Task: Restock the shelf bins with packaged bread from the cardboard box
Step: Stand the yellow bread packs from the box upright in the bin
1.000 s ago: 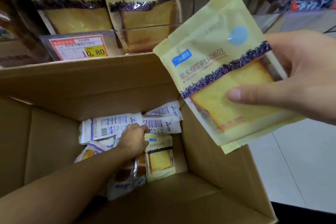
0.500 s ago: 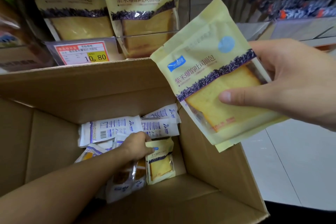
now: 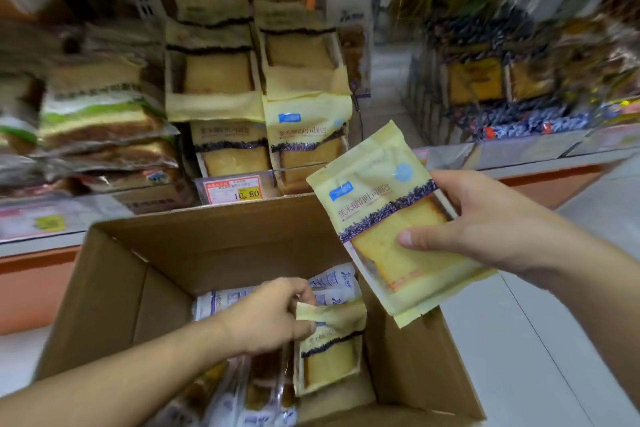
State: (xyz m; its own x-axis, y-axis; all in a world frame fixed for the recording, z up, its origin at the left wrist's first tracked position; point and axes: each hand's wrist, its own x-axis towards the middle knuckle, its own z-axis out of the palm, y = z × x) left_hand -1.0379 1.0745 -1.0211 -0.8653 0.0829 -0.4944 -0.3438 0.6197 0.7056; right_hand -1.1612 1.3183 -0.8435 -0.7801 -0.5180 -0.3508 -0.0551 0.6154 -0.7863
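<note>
Above the open cardboard box (image 3: pixel 114 288), the right hand (image 3: pixel 485 229) holds 1 yellow bread packet (image 3: pixel 388 218) — thumb pressed on its clear window, fingers curled behind — with a 2nd packet's edge showing behind it. Down inside the box, the left hand (image 3: pixel 273 315) pinches the top edge of another yellow packet (image 3: pixel 329 347), which stands upright among white-and-blue packets (image 3: pixel 332 282). Behind the box, the shelf bins (image 3: pixel 304 135) hold matching yellow packets, and a price tag (image 3: pixel 232 189) reads 10.80.
</note>
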